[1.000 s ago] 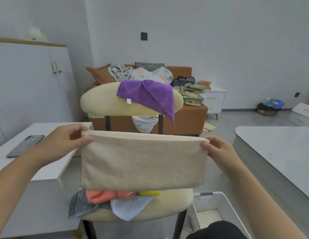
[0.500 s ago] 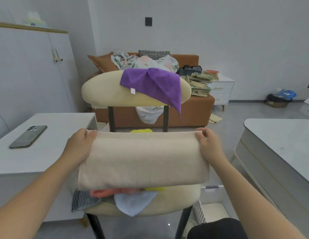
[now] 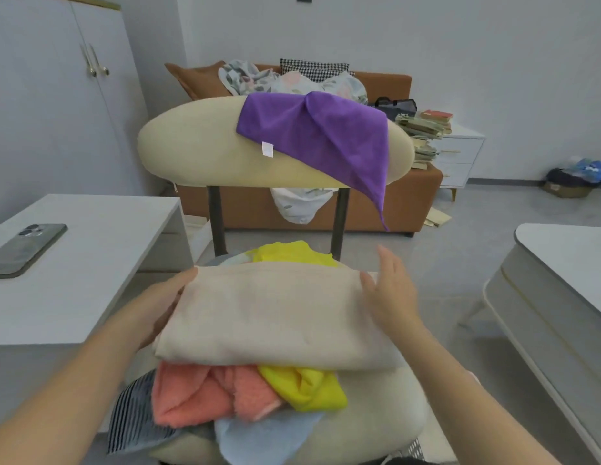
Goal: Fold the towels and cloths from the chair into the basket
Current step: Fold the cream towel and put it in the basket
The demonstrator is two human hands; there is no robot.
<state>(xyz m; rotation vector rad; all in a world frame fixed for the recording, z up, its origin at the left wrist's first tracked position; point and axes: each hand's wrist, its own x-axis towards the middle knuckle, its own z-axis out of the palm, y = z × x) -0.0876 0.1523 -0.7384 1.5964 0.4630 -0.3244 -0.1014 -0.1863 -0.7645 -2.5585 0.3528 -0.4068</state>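
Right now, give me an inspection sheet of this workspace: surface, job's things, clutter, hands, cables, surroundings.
Surface: cream chair seat, heaped with cloths.
Job's things: folded beige towel atop the heap; coral towel, yellow cloth, light blue cloth, striped cloth under it; purple cloth draped over the backrest.
Clutter: phone on the white table, left.
Hands: left hand at the towel's left end, fingers hidden beneath; right hand open, flat against its right end.
Cables: nothing seen.
Surroundings: orange sofa with bedding, stacked books, white cabinet.
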